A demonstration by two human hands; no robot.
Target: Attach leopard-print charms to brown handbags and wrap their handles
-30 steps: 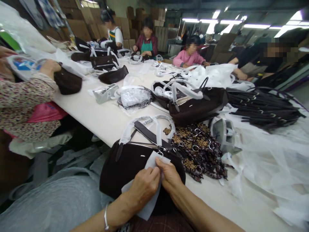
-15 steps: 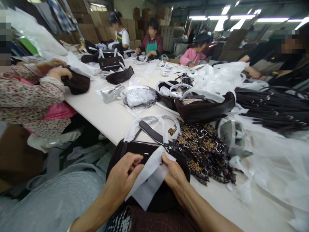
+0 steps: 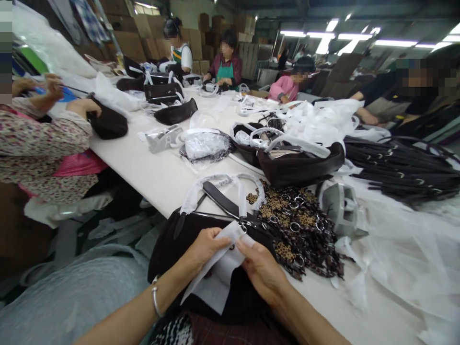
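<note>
A dark brown handbag point(image 3: 167, 247) rests at the near table edge, its handles point(image 3: 190, 195) wrapped in white. A thin white sheet point(image 3: 219, 287) hangs over its front, near a metal ring by the zipper. My left hand point(image 3: 206, 249) pinches the sheet's upper left edge between thumb and fingers. On the other side, my right hand point(image 3: 260, 266) grips the sheet's upper right edge with the thumb on top. The two hands are close together but apart. Right of the bag lies a pile of patterned charms with rings point(image 3: 298, 225).
On the white table point(image 3: 136, 165) are more dark bags point(image 3: 302, 165), a plastic-wrapped bundle point(image 3: 206, 143), tape dispensers point(image 3: 341, 206) and dark straps point(image 3: 402, 165). A person's floral sleeve point(image 3: 43, 139) is at left. A large white roll point(image 3: 82, 302) stands at lower left.
My left hand has moved right and up and closed on the sheet's edge. The sheet's top is drawn in between both hands. At left, a person's hand has lifted away from a dark bag.
</note>
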